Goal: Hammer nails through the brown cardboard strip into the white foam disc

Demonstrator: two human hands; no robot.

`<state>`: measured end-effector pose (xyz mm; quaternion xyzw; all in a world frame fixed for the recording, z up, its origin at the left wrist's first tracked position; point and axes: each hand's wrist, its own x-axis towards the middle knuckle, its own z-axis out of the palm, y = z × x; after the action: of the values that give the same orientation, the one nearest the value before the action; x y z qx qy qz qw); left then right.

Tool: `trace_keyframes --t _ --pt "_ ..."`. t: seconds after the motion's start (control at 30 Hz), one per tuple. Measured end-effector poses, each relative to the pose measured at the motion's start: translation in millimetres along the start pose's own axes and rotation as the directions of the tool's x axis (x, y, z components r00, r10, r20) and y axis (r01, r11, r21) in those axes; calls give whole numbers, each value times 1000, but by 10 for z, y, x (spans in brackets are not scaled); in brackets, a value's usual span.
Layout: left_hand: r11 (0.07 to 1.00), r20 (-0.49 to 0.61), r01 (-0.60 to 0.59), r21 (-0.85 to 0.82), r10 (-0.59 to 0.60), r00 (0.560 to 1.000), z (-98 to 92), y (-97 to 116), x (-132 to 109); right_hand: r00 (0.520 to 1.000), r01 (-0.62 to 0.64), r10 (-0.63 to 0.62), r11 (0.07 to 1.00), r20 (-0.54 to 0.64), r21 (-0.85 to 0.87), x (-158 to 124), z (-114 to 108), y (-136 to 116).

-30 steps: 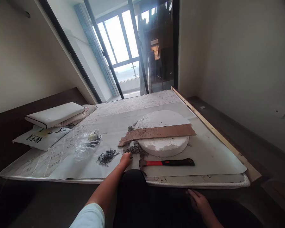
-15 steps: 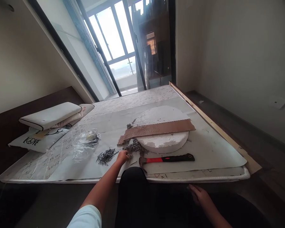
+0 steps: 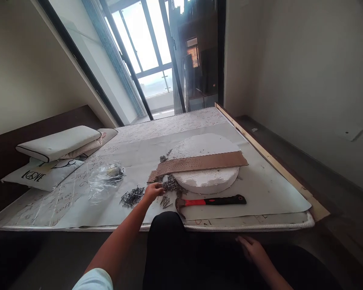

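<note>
My left hand (image 3: 153, 191) reaches over the sheet with its fingers pinched together at the edge of a pile of small grey bits (image 3: 171, 184); whatever they hold is too small to make out. Just right of it lie a few loose nails (image 3: 166, 202). To its left is a heap of dark nails (image 3: 132, 196). A brown board full of small holes (image 3: 199, 162) lies across a round white foam-like slab (image 3: 208, 186). In front rests a claw hammer (image 3: 211, 201) with a red and black handle. My right hand (image 3: 253, 250) lies on my dark-clothed leg, fingers extended.
A clear plastic bag (image 3: 104, 181) with something inside lies farther left. Pillows (image 3: 59, 143) are stacked by the headboard (image 3: 42, 125). The pale sheet (image 3: 260, 201) covers part of the mattress (image 3: 27, 207), with a wooden bed rail (image 3: 269, 157) along the right.
My left hand has moved slightly up and left, away from the loose nails to the edge of the grey pile. The right hand stays on my leg. The view has shifted a little.
</note>
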<state>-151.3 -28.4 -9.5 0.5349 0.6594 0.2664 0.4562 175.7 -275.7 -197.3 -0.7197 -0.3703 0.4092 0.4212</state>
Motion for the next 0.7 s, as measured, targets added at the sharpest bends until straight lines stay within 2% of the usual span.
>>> trace_keyframes --t 0.07,0.13,0.17,0.2,0.27,0.37,0.43,0.47,0.6,0.7 --pt "977 35 4 -214 3 999 81 168 -105 995 49 -49 999 92 2 -66 -54 -139" --pt "924 58 -37 -381 64 996 214 356 -220 978 134 -127 991 166 -30 -111 -144 -352" --pt "886 67 -71 -459 114 991 303 453 -277 966 189 -172 980 192 -71 -112 -198 -483" --pt "840 66 -106 -532 165 984 404 549 -331 963 239 -217 962 162 -134 -95 -252 -624" --pt "748 58 -145 -648 238 970 631 717 -421 939 338 -295 886 176 -316 -5 -342 -910" --pt "671 84 -108 -733 248 965 959 854 -486 908 416 -356 701 221 -579 211 -395 -1259" --pt "663 131 -41 -747 208 969 1112 842 -473 902 415 -355 552 247 -723 366 -403 -1396" --pt "667 150 -10 -745 183 972 1160 810 -451 914 388 -316 496 254 -777 443 -418 -1437" --pt "698 191 69 -713 99 977 1225 637 -343 983 186 -90 417 163 -890 794 -660 -1503" --pt "718 247 83 -691 126 961 1271 594 -306 997 79 -38 319 71 -944 1103 -972 -1552"
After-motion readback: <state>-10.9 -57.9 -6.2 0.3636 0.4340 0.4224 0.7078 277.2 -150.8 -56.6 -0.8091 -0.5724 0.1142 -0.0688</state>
